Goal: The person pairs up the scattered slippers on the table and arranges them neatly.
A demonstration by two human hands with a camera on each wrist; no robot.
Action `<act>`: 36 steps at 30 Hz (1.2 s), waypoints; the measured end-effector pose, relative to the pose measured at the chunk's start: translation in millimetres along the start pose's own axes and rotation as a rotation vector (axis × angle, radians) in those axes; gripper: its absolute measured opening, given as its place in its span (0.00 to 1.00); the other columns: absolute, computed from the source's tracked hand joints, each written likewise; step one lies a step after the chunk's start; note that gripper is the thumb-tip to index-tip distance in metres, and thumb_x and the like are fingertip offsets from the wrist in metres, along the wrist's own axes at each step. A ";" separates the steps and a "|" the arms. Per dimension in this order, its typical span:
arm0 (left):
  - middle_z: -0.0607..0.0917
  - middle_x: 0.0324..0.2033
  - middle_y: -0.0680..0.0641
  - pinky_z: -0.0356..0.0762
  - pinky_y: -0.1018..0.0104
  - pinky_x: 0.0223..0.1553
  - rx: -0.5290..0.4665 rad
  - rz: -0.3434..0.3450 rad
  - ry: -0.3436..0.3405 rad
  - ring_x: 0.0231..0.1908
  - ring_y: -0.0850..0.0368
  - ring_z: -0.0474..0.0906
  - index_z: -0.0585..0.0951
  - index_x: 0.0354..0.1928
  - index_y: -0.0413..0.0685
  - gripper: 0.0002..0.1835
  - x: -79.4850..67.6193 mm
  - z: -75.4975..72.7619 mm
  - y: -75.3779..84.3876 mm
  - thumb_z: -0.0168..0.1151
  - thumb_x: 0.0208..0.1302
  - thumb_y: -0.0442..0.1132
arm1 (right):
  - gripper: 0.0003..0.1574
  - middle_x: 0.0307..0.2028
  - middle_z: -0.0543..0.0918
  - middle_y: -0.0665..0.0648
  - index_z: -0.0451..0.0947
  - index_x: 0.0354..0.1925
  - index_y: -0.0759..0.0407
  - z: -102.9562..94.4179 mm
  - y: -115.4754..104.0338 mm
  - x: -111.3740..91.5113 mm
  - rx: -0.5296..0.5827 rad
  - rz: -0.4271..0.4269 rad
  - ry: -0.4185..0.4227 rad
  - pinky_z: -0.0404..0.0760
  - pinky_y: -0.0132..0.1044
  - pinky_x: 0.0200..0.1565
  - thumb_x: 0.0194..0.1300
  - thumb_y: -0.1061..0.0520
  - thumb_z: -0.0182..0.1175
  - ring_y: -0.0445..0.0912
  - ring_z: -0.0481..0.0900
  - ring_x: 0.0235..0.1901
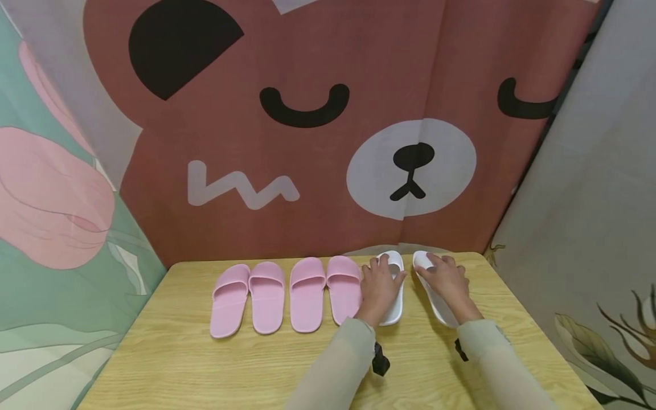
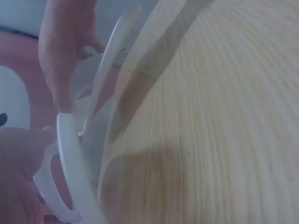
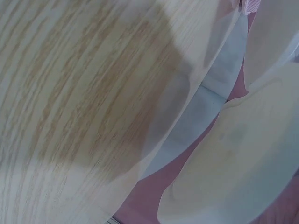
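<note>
In the head view my left hand (image 1: 380,285) grips a white slide slipper (image 1: 396,307) over its strap, thumb along the right edge. My right hand (image 1: 450,279) holds the matching white slipper (image 1: 434,297), fingers over its strap, with the heel slanting to the right. Both toes face the back wall. From the left wrist, the left slipper's side edge (image 2: 74,163) shows tilted above the wood, the other slipper (image 2: 106,65) beyond it. The right wrist view catches a pale sole (image 3: 229,158) from below, raised over the tabletop.
Two pairs of pink slippers stand in a row to the left; the rightmost pink slipper (image 1: 344,290) is right beside my left hand. The light wooden table (image 1: 246,370) ends at a bear-print curtain (image 1: 318,154). Patterned curtains (image 1: 574,228) flank both sides.
</note>
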State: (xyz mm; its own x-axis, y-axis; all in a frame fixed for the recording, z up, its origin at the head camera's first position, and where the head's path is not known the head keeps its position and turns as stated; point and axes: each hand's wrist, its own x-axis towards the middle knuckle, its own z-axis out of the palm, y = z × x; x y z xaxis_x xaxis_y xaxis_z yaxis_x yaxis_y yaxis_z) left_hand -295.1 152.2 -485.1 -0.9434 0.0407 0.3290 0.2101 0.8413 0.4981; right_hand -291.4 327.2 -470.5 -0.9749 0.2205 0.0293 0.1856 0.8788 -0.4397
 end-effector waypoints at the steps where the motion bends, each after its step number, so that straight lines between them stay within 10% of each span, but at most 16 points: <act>1: 0.80 0.53 0.46 0.80 0.55 0.40 -0.002 0.001 0.002 0.51 0.44 0.76 0.76 0.62 0.56 0.32 0.4 0.9 0.3 0.66 0.62 0.64 | 0.47 0.71 0.57 0.76 0.60 0.76 0.54 0.5 0.2 0.8 -0.003 0.000 0.002 0.63 0.77 0.55 0.71 0.32 0.55 0.81 0.57 0.64; 36: 0.79 0.55 0.42 0.83 0.49 0.45 0.016 -0.012 -0.088 0.54 0.39 0.76 0.73 0.67 0.50 0.35 11.1 27.6 -5.8 0.63 0.66 0.63 | 0.46 0.71 0.60 0.75 0.62 0.76 0.54 17.1 3.7 12.0 0.017 0.020 -0.030 0.62 0.76 0.58 0.71 0.32 0.55 0.80 0.58 0.65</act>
State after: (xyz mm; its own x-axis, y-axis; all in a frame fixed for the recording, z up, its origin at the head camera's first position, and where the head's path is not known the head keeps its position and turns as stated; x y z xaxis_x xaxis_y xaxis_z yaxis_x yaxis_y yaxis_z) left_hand -313.9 162.6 -506.5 -0.9650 0.0771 0.2505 0.1947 0.8506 0.4884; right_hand -304.5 325.8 -487.0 -0.9744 0.2248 -0.0064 0.2031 0.8670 -0.4552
